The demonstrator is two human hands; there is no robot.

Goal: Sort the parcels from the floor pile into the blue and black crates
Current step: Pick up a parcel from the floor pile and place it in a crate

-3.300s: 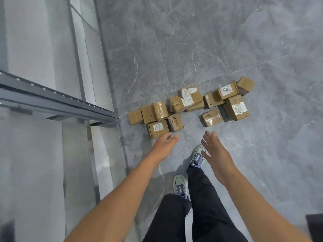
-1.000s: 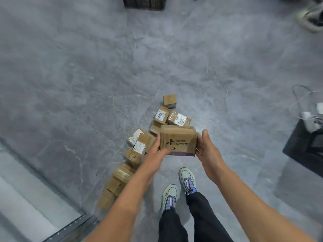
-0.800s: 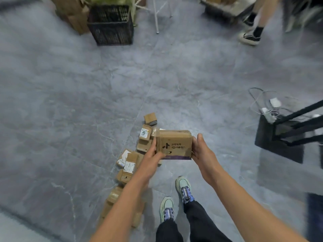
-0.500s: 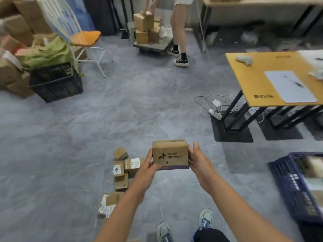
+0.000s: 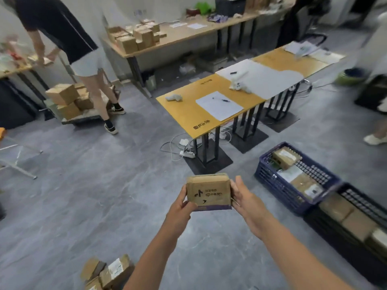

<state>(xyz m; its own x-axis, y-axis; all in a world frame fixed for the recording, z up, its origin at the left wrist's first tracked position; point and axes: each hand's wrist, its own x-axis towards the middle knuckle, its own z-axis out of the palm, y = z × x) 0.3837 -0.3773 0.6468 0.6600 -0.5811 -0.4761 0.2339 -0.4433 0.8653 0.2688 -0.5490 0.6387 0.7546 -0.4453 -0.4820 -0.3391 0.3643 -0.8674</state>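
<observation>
At the far left a second person (image 5: 83,49) bends over a cart stacked with cartons (image 5: 67,99); that is not part of this job. Low in the foreground lies the floor pile (image 5: 109,273), small brown cartons, one bearing a white label too blurred to read.

Moving right, the left hand (image 5: 181,203) grips the left end of the parcel (image 5: 208,192), thumb on the front face and fingers out of sight behind. The parcel is held in the air at mid-frame, above bare floor, well apart from both crates. The right hand (image 5: 244,197) clamps the opposite end in the same manner, so the carton is pinched between the two hands.

Handling: the parcel appears to be a stiff corrugated carton, taped, with slightly softened corners. Judging by the easy two-hand hold, it is probably light. Grip it on opposite end faces; the taped surfaces may be slick.

Markings: the front face carries dark printed characters and arrow-like marks that appear inverted and are not legible; a purple band runs along the lower edge.

Further right stands the blue crate (image 5: 276,187), holding several parcels with white labels that cannot be read. The black crate (image 5: 326,231) sits directly beside it, also part-filled.
</observation>
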